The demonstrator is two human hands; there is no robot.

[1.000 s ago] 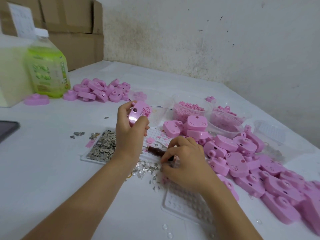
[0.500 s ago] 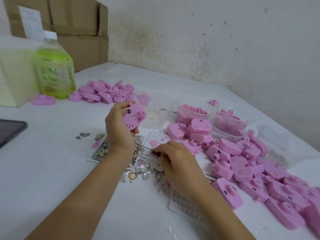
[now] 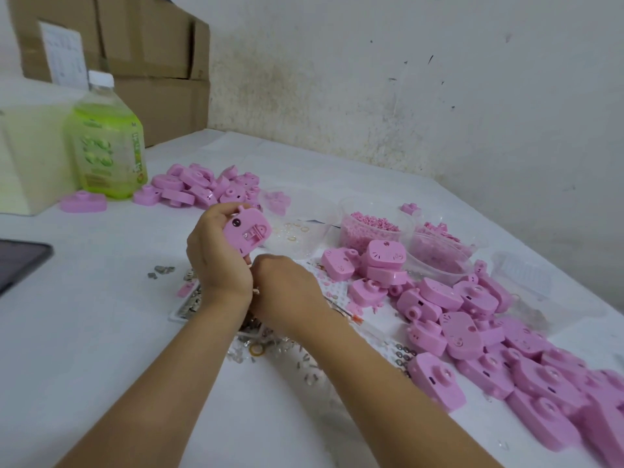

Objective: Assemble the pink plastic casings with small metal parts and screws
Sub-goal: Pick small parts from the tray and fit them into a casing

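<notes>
Gripping one pink casing (image 3: 248, 231) raised above the tabletop (image 3: 84, 349), the left hand (image 3: 216, 261) curls round its edge while the right hand (image 3: 287, 292) sits just below beside the left wrist, fingers curled under, grasp unclear, with a casing pile (image 3: 472, 319) at right and a far pile (image 3: 202, 184) behind.

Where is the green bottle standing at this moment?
In the head view, the green bottle stands upright at the far left of the table, in front of the cardboard boxes; the smaller pile of pink casings lies just right of it.
</notes>
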